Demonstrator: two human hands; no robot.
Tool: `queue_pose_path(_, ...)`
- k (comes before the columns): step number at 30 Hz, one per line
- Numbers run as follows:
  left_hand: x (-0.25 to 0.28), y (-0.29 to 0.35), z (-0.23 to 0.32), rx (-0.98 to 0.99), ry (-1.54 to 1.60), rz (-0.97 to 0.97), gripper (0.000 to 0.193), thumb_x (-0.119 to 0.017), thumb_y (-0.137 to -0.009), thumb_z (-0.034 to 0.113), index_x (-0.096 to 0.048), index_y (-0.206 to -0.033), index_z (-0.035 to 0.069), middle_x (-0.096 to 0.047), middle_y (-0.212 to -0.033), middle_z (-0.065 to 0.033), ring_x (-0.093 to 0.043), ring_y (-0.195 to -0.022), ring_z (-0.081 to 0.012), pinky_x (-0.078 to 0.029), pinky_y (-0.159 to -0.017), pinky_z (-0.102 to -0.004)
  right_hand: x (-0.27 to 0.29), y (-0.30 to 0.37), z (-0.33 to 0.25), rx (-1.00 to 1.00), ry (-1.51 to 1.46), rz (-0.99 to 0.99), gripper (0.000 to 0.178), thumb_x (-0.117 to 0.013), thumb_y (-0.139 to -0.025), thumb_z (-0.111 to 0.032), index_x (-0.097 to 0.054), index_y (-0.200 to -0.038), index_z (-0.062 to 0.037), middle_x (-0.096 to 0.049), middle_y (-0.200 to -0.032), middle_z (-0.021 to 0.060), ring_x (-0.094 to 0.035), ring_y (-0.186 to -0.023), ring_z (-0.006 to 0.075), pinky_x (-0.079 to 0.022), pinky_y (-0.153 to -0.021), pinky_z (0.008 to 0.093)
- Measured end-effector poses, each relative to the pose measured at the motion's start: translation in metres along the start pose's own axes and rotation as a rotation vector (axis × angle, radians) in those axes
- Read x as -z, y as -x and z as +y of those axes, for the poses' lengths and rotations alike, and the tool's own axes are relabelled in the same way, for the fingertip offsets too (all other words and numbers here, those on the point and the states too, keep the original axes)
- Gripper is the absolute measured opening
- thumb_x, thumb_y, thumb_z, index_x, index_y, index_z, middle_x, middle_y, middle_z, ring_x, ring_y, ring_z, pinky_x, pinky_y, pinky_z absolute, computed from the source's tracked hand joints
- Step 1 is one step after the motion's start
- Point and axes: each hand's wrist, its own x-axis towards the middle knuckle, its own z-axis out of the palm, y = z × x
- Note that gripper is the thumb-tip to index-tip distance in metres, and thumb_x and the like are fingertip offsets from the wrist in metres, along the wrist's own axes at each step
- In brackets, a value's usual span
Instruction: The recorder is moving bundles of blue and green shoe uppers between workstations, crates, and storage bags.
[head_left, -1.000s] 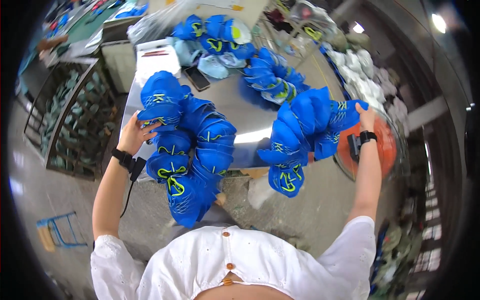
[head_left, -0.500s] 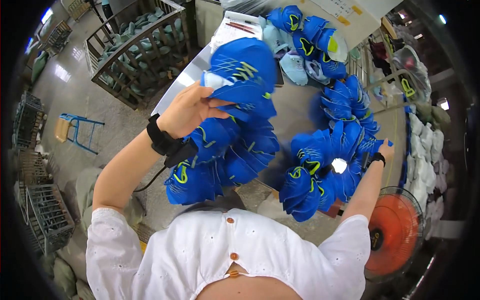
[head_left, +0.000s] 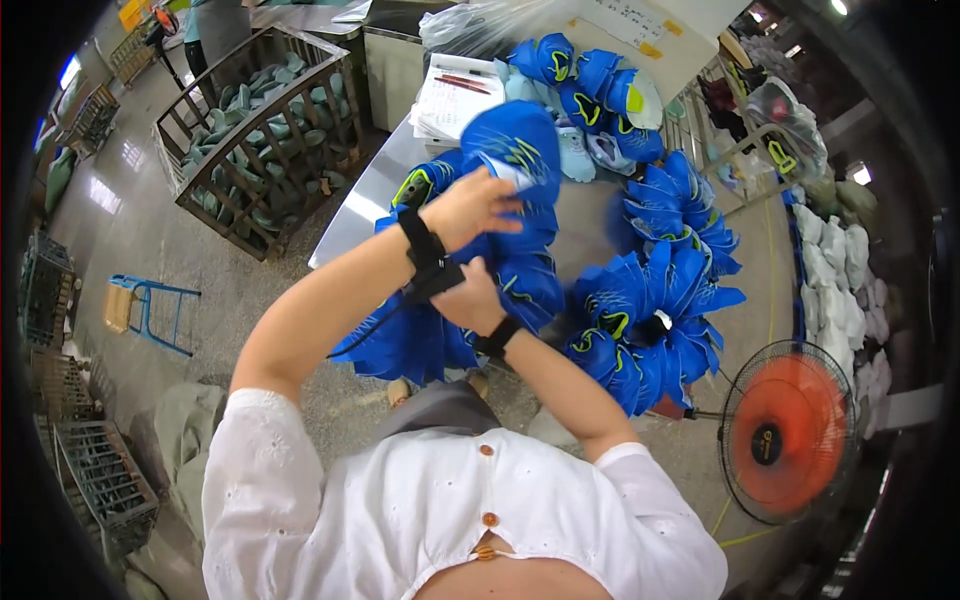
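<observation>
Stack of blue shoe uppers (head_left: 500, 250) is sitting at the near left corner of the bench (head_left: 360, 205), overhanging its near edge toward the person. Left hand (head_left: 478, 205) is lying on top of the stack, fingers spread and curled over the topmost upper — gripping it loosely, not a full fist. Right hand (head_left: 470, 300) is pressing against the stack's near side, just under the left wrist; its fingers are hidden behind the uppers, so how far it is closed is not clear, though it is touching the stack. Both wrists are wearing black bands.

Just to the right, a second fanned bundle of blue uppers (head_left: 650, 310) is hanging off the near edge of the bench, close to the right forearm but not touching it. Further back, more blue uppers (head_left: 590, 85) are piling along the far edge, with a paper pad with pens (head_left: 455, 100) beside them at the far left. Middle of the bench is showing bare metal between the piles — a narrow strip of open room.

Off the bench's left edge, open floor, then a wire cage of grey-green parts (head_left: 265, 130) well apart. A blue stool frame (head_left: 150, 310) is standing further left. An orange fan (head_left: 785, 430) is standing on the floor at right, near the second bundle.
</observation>
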Motion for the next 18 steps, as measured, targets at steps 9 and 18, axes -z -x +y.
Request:
queue_pose_path(9, -0.108, 0.126, -0.051, -0.087, -0.308, -0.31, 0.039, -0.047, -0.086, 0.007, -0.034, -0.122, 0.0, -0.05, -0.101, -0.0075, -0.054, -0.084, -0.0145, -0.046, -0.072, -0.0274, -0.038, 0.036, -0.053, -0.379, -1.586, 0.376, 0.015, -0.061, -0.083, -0.024, -0.059, -0.091, -0.0114, -0.058, -0.093, -0.0023, -0.052, -0.082, 0.0105, -0.041, -0.075, 0.0332)
queue_pose_path(18, -0.101, 0.154, 0.001, -0.536, -0.9, -0.625, 0.034, -0.052, -0.078, 0.0, -0.044, -0.111, 0.002, -0.051, -0.115, -0.0154, -0.051, -0.105, -0.0316, -0.042, -0.089, -0.0342, -0.048, 0.076, 0.048, 0.329, -2.537, 0.326, 0.042, -0.051, -0.084, -0.046, -0.054, -0.113, -0.0163, -0.057, -0.115, 0.0019, -0.049, -0.108, 0.0204, -0.035, -0.093, 0.0408)
